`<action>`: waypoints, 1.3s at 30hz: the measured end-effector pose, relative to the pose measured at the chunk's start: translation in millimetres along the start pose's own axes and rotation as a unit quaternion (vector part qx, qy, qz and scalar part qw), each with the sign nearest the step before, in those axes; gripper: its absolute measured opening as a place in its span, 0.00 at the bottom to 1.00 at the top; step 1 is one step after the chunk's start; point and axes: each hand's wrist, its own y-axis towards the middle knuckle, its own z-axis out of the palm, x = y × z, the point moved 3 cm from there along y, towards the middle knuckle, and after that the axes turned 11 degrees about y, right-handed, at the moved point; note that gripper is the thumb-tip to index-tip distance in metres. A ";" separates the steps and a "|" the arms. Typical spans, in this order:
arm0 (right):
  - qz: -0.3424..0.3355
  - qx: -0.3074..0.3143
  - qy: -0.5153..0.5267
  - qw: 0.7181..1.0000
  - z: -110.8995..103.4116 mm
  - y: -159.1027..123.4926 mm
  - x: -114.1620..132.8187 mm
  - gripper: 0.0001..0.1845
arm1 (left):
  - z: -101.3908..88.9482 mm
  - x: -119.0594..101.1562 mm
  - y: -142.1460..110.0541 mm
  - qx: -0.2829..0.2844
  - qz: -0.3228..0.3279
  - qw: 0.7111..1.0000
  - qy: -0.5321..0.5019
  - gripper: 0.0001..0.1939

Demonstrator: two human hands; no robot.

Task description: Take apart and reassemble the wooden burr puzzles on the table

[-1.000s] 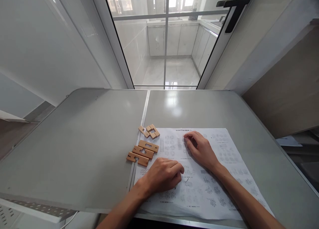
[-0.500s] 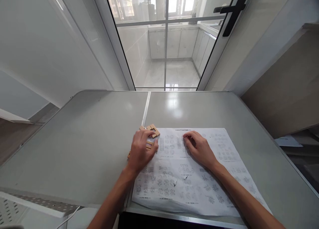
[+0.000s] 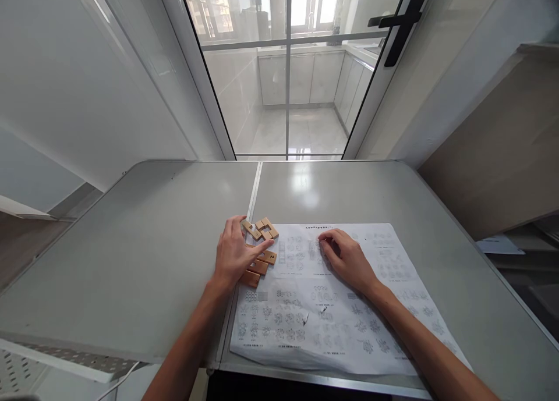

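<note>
My left hand (image 3: pixel 232 251) is over a cluster of notched wooden puzzle pieces, its thumb and fingers spread apart. Its fingertips are beside the upper pieces (image 3: pixel 267 227), which lie in a ring-like group. Below the thumb are several flat wooden pieces (image 3: pixel 258 266) in a staggered row, one bearing a dark "2"; the hand partly covers them. My right hand (image 3: pixel 347 256) rests on a large printed sheet (image 3: pixel 301 296), fingers loosely curled, a gap between thumb and forefinger, nothing visible in it. The sheet carries rows of small diagrams.
The grey table (image 3: pixel 152 261) has a pale metal seam (image 3: pixel 254 191) running up its middle. Beyond its far edge stands a glazed door (image 3: pixel 287 98) with a black handle (image 3: pixel 399 21). A perforated white rack (image 3: pixel 56 354) is below the left edge.
My left hand has drawn back to the left and its fingers have spread, uncovering more of the wooden pieces. My right hand stays in place on the sheet. The view has shifted slightly.
</note>
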 end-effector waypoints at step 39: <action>0.011 0.005 0.008 1.000 -2.1 1.6 2.5 0.09 | 14.8 -24.5 21.3 0.072 0.076 0.994 -0.042 0.27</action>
